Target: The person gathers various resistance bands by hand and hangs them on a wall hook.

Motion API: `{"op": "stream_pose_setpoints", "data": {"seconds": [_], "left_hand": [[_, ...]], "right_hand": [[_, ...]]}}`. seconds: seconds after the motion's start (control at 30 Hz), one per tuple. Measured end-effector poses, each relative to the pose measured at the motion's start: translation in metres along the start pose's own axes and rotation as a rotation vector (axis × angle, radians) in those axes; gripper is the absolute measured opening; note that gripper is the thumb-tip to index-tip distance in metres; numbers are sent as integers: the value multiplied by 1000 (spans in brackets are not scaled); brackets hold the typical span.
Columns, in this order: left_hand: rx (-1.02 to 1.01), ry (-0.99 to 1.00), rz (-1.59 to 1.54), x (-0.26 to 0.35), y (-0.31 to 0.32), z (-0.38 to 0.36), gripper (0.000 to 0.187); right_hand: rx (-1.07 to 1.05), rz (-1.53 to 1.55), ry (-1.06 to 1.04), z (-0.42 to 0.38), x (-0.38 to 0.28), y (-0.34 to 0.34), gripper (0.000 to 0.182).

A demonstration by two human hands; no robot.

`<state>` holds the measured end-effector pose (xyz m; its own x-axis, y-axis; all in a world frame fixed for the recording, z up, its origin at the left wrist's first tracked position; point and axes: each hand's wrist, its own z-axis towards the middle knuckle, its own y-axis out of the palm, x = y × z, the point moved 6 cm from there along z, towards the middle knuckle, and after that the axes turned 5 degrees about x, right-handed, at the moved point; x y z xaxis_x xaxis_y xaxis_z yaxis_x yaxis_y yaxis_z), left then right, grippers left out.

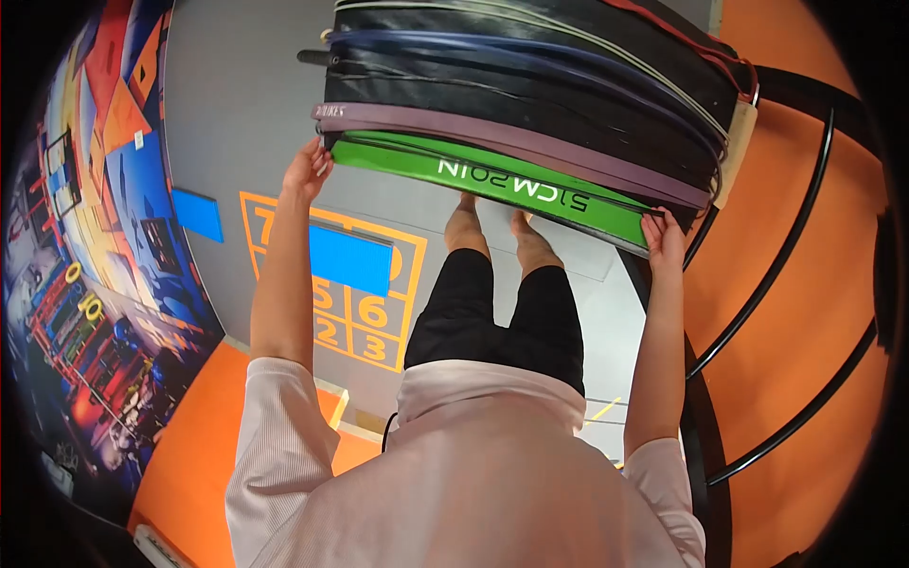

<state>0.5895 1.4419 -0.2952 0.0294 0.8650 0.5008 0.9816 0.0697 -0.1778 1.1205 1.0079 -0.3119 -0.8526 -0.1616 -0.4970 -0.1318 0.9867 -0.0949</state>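
A black padded box [530, 104] stands before me with several stretch bands laid across it, among them a mauve band [530, 142] and a blue band [492, 43]. Its green panel [407, 161] is lettered "51CM 20IN", upside down from here. A thin black resistance band [502, 173] crosses this panel. At the panel's left end, my left hand [307, 170] is closed, fingertips at the black band. My right hand [665, 239] is closed at the right end, its fingers bent over that band's other end. The exact contact is partly hidden by my fingers.
Orange numbered squares [371, 312] mark the grey floor, with a blue block [350, 260] near them. Curved black bars [805, 218] stand against orange at the right. A colourful mural [114, 189] covers the left wall. A red band [705, 43] hangs at the box's far corner.
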Motion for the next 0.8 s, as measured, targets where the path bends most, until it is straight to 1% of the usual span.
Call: {"op": "stream_pose_setpoints", "data": {"seconds": [0.03, 0.1, 0.13, 0.2, 0.27, 0.33, 0.4, 0.47, 0.5, 0.53, 0.6, 0.63, 0.67, 0.7, 0.73, 0.77, 0.8], "left_hand": [[-37, 11, 94, 1, 5, -1, 16], [-96, 5, 138, 2, 15, -11, 20], [-136, -3, 173, 1, 22, -19, 23], [-179, 16, 235, 0, 34, -39, 30], [-249, 76, 239, 2, 47, -77, 34], [-324, 137, 279, 5, 58, -112, 35], [-473, 203, 337, 14, 77, -160, 33], [-565, 256, 374, 14, 92, -191, 31], [-619, 285, 423, 12, 98, -206, 29], [-686, 319, 469, 10, 110, -222, 28], [-765, 342, 558, 0, 136, -264, 28], [-828, 344, 573, -5, 147, -287, 28], [-902, 336, 593, -14, 158, -312, 28], [-918, 309, 624, -24, 168, -332, 26], [-1017, 291, 657, -37, 178, -348, 24], [-1111, 273, 693, -50, 189, -363, 22], [-1135, 248, 728, -62, 198, -388, 20]], "right_hand": [[55, -52, -13, 4, 5, -11, 21], [157, -145, -58, -1, 4, -28, 24], [167, -156, -58, -7, 6, -35, 22], [150, -151, -95, -32, 7, -45, 18], [94, -176, -127, -50, 17, -60, 17], [37, -157, -218, -81, 30, -75, 19], [-12, -102, -256, -120, 46, -88, 20], [-55, 182, -114, -154, 77, -106, 22], [-92, 354, -92, -176, 94, -113, 23], [-134, 529, -85, -197, 107, -119, 24], [-127, 753, -121, -238, 125, -123, 24], [-177, 896, -164, -250, 137, -123, 24], [-209, 910, -221, -276, 135, -120, 24], [-165, 867, -253, -301, 129, -119, 24], [-217, 929, -264, -315, 131, -120, 26], [-155, 952, -265, -341, 124, -121, 29], [-183, 983, -301, -363, 116, -126, 32]]}}
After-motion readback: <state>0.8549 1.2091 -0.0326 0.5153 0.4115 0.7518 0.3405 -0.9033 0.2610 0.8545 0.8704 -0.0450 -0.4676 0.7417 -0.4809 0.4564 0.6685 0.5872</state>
